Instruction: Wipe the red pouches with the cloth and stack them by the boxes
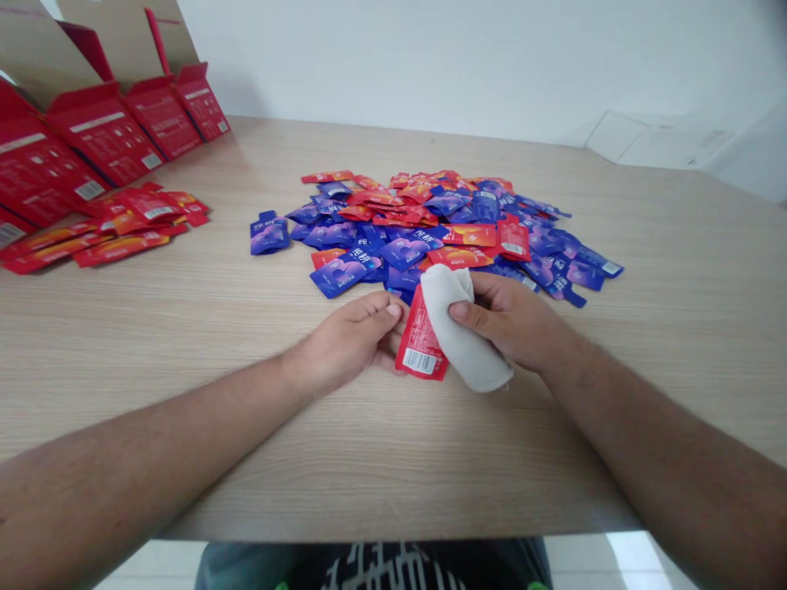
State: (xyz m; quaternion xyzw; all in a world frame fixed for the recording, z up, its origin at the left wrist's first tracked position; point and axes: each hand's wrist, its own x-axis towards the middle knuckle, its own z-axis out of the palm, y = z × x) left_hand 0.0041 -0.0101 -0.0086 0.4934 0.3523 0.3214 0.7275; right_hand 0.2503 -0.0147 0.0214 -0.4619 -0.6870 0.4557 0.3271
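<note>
My right hand grips a folded white cloth, thumb on top, in front of the pile of sachets. A red sachet with a barcode sits partly under the cloth, its right side covered. At the sachet's left edge is my left hand, its fingers bent around that edge and the thumb resting above. Some of the left fingertips are hidden behind the sachet. Behind both hands spreads a heap of blue-purple sachets mixed with red-orange sachets.
Several red cardboard boxes with raised flaps stand at the back left. Before them lies a small stack of red-orange sachets. One blue sachet lies apart at the heap's left. A white wall borders the wooden table.
</note>
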